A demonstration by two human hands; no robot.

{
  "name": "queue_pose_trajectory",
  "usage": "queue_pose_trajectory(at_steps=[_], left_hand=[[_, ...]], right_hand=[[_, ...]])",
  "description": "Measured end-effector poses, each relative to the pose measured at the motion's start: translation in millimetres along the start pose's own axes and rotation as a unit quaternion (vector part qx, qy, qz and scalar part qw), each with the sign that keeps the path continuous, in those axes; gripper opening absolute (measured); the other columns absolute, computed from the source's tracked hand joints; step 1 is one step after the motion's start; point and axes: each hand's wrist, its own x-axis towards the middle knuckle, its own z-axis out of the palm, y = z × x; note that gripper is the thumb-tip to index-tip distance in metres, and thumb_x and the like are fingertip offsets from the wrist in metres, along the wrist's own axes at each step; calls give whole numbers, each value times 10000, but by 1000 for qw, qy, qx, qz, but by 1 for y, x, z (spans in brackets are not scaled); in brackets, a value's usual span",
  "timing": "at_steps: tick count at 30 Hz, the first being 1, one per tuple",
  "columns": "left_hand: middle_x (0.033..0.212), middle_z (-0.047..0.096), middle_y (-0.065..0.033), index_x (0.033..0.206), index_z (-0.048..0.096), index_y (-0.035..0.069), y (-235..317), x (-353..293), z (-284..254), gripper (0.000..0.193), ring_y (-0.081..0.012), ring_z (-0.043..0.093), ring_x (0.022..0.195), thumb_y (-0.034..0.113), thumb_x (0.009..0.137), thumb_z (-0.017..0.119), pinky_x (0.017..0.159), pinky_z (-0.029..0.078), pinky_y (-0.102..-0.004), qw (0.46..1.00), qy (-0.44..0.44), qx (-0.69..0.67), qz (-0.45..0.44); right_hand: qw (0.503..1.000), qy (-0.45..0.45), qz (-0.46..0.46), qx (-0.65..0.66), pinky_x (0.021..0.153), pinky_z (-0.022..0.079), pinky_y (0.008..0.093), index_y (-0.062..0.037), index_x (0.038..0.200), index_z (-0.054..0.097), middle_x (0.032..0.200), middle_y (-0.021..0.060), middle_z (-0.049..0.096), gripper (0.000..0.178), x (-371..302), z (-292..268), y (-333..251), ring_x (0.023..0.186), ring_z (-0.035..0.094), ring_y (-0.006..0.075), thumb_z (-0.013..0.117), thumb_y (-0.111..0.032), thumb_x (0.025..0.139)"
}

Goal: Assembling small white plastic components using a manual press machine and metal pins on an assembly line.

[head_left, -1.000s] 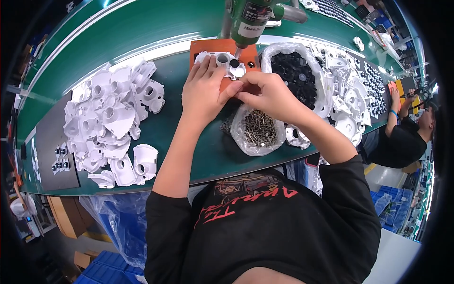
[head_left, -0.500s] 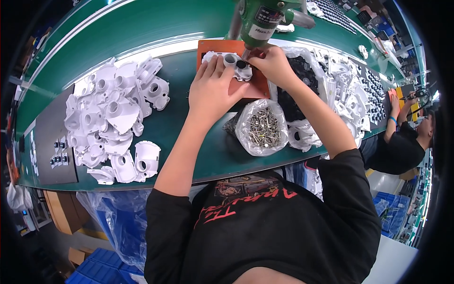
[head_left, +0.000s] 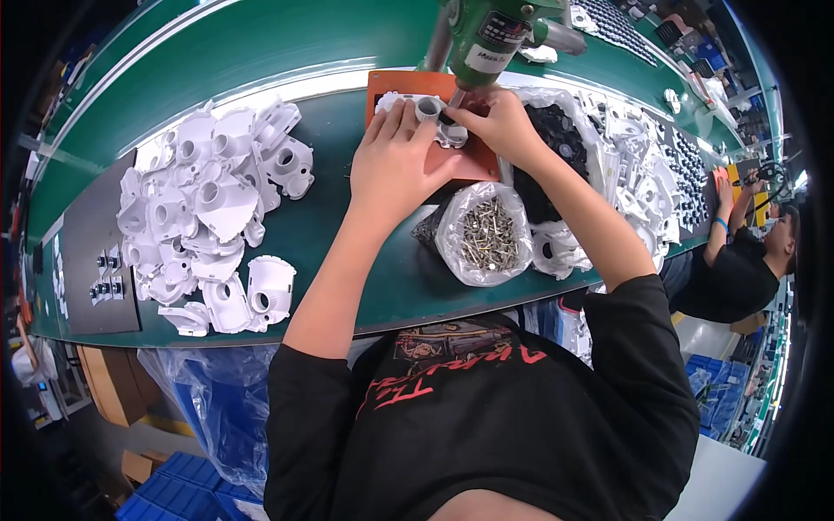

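White housing (head_left: 427,107) sits on orange plate (head_left: 475,162) in head view, under green machine (head_left: 483,50)! Our left hand (head_left: 395,162) lies across it, fingers extended, unclosed. Our right hand (head_left: 506,128) beside black round piece (head_left: 445,119), near machine's tip; whether fingertips grip anything, we can't tell.

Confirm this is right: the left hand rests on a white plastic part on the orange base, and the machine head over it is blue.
Not quite: the head view shows the machine head is green, not blue. The left hand does rest on a white plastic part on the orange base.
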Motion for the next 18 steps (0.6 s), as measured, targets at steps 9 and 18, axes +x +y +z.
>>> queue_pose_trajectory(at_steps=[9,18], left_hand=[[1180,584,-233,1083,587,37,2,0,0,537,-341,526,1174,423,729,705,1038,373,-438,1000,-3,-1,-3],[1172,586,-232,1099,592,48,-4,-3,-1,529,-347,526,1170,411,731,703,1036,374,-439,1000,-2,3,-2]], right_hand=[[929,15,-277,-245,849,448,386,-55,1058,641,1048,87,603,268,-28,-8,4,985,534,286,636,-128,800],[973,34,-153,-170,942,416,418,-64,1067,648,1075,181,612,271,-20,-45,12,1086,525,346,596,-219,850]])
